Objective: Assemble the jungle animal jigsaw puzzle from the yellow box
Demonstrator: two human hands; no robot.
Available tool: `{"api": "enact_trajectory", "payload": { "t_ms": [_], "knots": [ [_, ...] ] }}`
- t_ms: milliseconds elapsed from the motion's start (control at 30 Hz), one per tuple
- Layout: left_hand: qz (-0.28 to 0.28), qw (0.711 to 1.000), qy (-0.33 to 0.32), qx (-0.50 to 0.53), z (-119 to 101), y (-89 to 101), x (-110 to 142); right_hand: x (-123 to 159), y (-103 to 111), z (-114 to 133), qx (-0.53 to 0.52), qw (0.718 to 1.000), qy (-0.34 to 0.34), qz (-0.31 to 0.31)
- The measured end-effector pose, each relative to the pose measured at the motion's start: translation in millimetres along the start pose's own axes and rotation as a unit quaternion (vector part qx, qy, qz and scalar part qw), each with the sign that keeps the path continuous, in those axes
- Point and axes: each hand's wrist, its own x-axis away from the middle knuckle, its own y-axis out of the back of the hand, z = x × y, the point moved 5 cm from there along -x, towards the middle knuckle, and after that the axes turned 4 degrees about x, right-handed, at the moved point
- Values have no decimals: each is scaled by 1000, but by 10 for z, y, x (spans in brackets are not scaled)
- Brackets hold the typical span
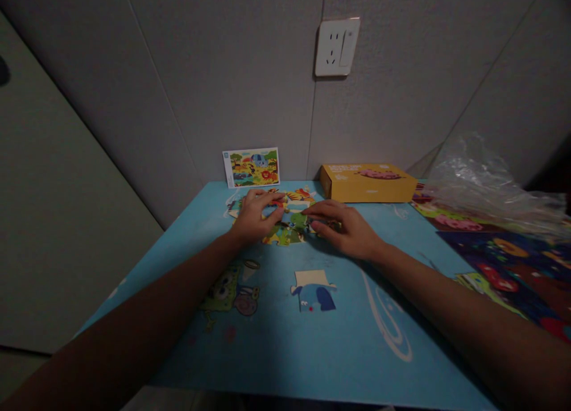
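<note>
Blue cartoon-printed desk (276, 351) against grey panelled wall (245, 72), socket (332, 48) above. Puzzle (294, 225) far middle, left hand (255, 217) and right hand (348, 228) over it, fingers part-curled; cannot tell if either grips anything. Elephant piece (314, 297) lies nearer.

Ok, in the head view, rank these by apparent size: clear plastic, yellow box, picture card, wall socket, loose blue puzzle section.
1. Clear plastic
2. Yellow box
3. Picture card and wall socket, too alike to rank
4. Loose blue puzzle section
</note>
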Motion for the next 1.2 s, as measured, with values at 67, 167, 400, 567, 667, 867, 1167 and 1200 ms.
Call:
{"api": "enact_trajectory", "payload": {
  "t_ms": [67,167,400,567,667,867,1167,1200],
  "knots": [
    [36,999,6,32,4,-46,15,3,16,33,-12,1000,19,0],
    [67,995,-22,67,-70,-99,40,7,6,45,-15,999,28,9],
    [57,992,-8,116,-111,-109,32,19,-82,3,-22,999,30,28],
    [42,994,7,101,-109,-97,17,22,-127,9,-39,998,38,40],
    [-4,998,26,50,-6,-38,-3,16,-78,-72,-34,999,-24,-1],
    [-25,979,133,-150,446,83,-8,17,101,-241,104,980,-153,-75],
    [61,966,147,-203,413,31,17,5,72,-269,160,970,-181,-18],
    [62,966,150,-201,406,31,15,5,63,-275,162,972,-169,-19]
  ]
}}
